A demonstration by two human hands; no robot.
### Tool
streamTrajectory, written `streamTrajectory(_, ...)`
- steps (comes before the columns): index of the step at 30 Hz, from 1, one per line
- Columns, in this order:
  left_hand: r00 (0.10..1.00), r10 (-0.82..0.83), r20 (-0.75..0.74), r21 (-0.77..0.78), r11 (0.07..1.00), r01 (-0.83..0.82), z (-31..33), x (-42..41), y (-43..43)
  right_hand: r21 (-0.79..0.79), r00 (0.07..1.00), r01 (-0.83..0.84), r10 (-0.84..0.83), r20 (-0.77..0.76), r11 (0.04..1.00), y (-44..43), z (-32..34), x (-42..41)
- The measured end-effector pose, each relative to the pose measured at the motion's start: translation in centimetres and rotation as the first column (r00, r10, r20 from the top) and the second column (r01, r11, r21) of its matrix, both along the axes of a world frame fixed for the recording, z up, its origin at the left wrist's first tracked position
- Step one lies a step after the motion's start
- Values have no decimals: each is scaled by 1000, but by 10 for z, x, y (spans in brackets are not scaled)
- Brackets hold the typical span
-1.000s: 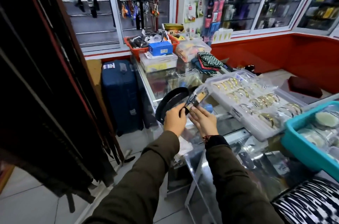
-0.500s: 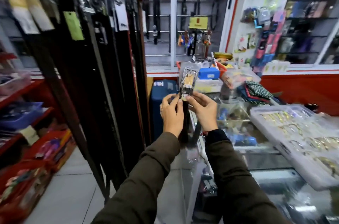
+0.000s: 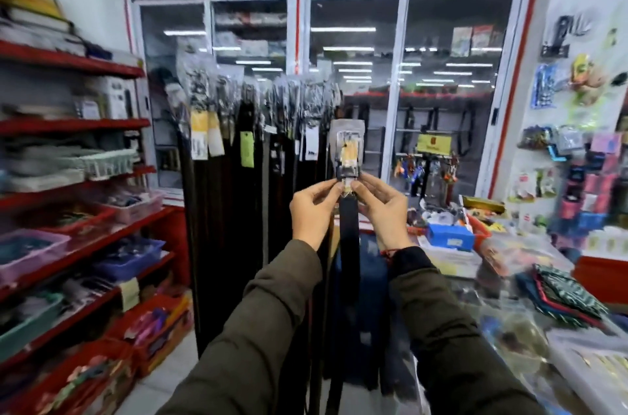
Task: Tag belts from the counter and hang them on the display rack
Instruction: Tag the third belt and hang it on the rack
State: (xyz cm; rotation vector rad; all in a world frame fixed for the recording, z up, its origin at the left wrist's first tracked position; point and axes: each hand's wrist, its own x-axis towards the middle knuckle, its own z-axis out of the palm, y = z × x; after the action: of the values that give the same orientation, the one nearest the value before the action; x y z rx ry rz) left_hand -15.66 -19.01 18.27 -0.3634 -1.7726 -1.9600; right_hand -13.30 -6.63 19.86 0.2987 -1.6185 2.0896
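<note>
Since 0.5 s ago view has tilted upward: display rack (image 3: 258, 156) of hanging belts now just left of fingers, black belt (image 3: 349, 244) dangling below them, left hand (image 3: 314, 210) and right hand (image 3: 382, 207) pinched on its bagged buckle (image 3: 347, 156), raised higher.

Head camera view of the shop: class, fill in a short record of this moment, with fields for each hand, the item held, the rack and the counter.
left hand: pinches the belt just below its buckle
right hand: pinches the same spot from the other side
item held: black leather belt with plastic-wrapped buckle, upright, strap hanging down
rack: display rack of dark hanging belts, just left of the held belt
counter: cluttered glass counter at right
hung yet: no, belt is in both hands
</note>
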Motion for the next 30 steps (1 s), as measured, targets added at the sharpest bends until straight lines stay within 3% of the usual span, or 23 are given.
streamTrajectory(7,990,67,-126,-4,998,-68,80,-10,-26,-59,990,-86,78,-120,995,-29,74,-16)
streamTrajectory(12,976,102,-194,-64,991,-116,122,-15,-36,-119,990,-111,99,-96,987,-38,104,-31)
streamTrajectory(19,994,35,-100,25,999,-33,136,-15,-32,-82,998,-30,25,-60,996,-37,112,-44)
streamTrajectory(30,999,-24,22,260,965,18,106,-31,-20,65,1000,16,-15,-26,998,-29,100,-64)
